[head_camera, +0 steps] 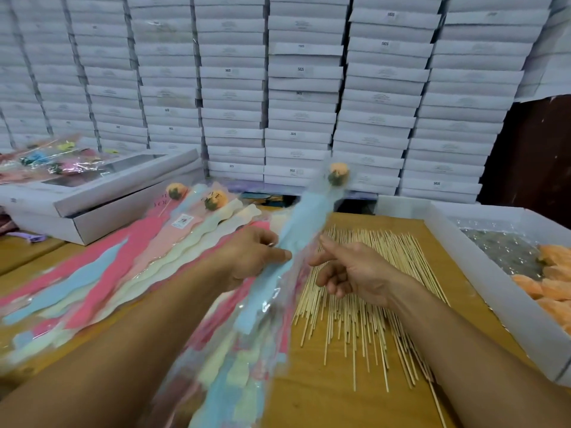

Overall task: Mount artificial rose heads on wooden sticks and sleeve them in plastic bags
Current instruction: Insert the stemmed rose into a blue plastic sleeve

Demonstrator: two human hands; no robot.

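Observation:
My left hand (pixel 256 254) pinches a blue plastic sleeve (pixel 296 239) that holds an orange rose head (pixel 338 173) at its far end; the sleeve is blurred and lifted off the table. My right hand (pixel 352 270) hovers just right of the sleeve with fingers loosely curled, holding nothing that I can see. Under it lies a spread of wooden sticks (pixel 364 304). Two more sleeved orange roses (pixel 176 191) (pixel 215 200) lie on a fan of coloured sleeves (pixel 129 267) to the left. More sleeves (pixel 234 366) are stacked at the front.
A white tray (pixel 482 267) at the right holds loose orange rose heads (pixel 553 291). A flat grey box (pixel 102 196) with bagged flowers (pixel 52 162) on it stands at the back left. A wall of stacked white boxes (pixel 296 88) fills the background. The wooden table (pixel 333 396) shows at front.

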